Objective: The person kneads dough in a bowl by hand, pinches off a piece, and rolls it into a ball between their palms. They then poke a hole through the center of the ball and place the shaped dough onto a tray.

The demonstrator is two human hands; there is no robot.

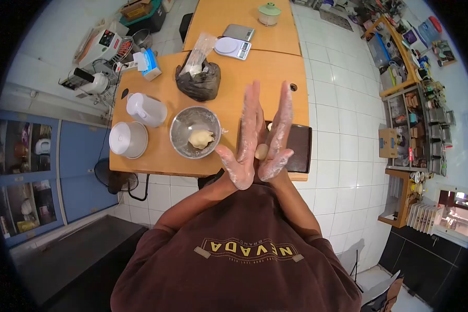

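Left hand [247, 139] and right hand [277, 140] stand palm to palm, fingers straight, the grip narrowed on a small dough ball [261, 152]. Light, even circling pressure should round it; bowl [179, 122] left of grip.

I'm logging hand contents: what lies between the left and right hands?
In the head view, a small pale ball, apparently dough, lies between the left hand and the right hand.

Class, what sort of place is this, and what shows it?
Probably a baking workroom or kitchen: a lumpy, cream-coloured mass like dough sits in a round, shiny grey bowl, a white, round-topped digital scale lies farther off, and the left hand and right hand are powdered white.
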